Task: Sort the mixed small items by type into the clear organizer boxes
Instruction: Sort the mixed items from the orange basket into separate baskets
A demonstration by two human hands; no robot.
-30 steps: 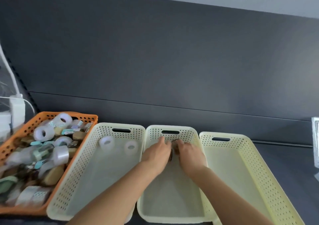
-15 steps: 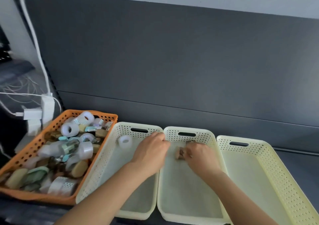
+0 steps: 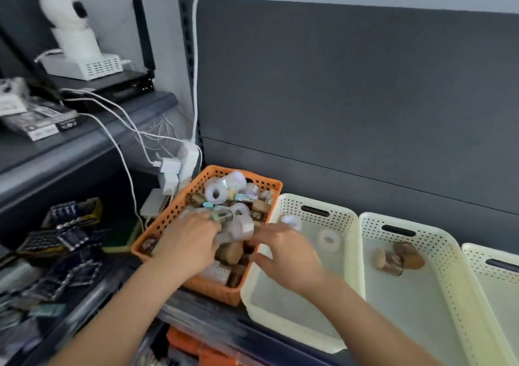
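Both of your hands came away from the second cream basket (image 3: 373, 222) over from the orange basket (image 3: 174, 214) and travelled back to the orange basket itself. The brown pieces (image 3: 398, 256) you had been setting down were left lying together in that second basket, toward its far end, with nothing touching them.

Your left hand (image 3: 188, 242) was over the orange basket's near half, its fingers pushed down into the mixed pile (image 3: 233, 197) just beside a small clear bottle with a teal cap (image 3: 222, 214). Blur and the back of the hand hid the fingertips, so I cannot tell whether it had closed on anything. Your right hand (image 3: 286, 256) hung across the orange basket's right rim, partly over the first cream basket (image 3: 337, 208) that sits against it. Its fingers were spread toward the pile and the thumb was out, with nothing in it.

Two white tape rolls (image 3: 327, 239) lay in the first cream basket, at the end level with the orange basket's far wall. The third cream basket (image 3: 488, 253), farthest from the orange basket, showed only a corner, and I saw nothing in that part.

By my reading, one drop was finished and the next pick was starting. Most of the sorting remained, since the orange basket was heaped with rolls, brown pieces and bottles. With both hands crowding one spot, loose rolls could easily have been nudged over the rim.
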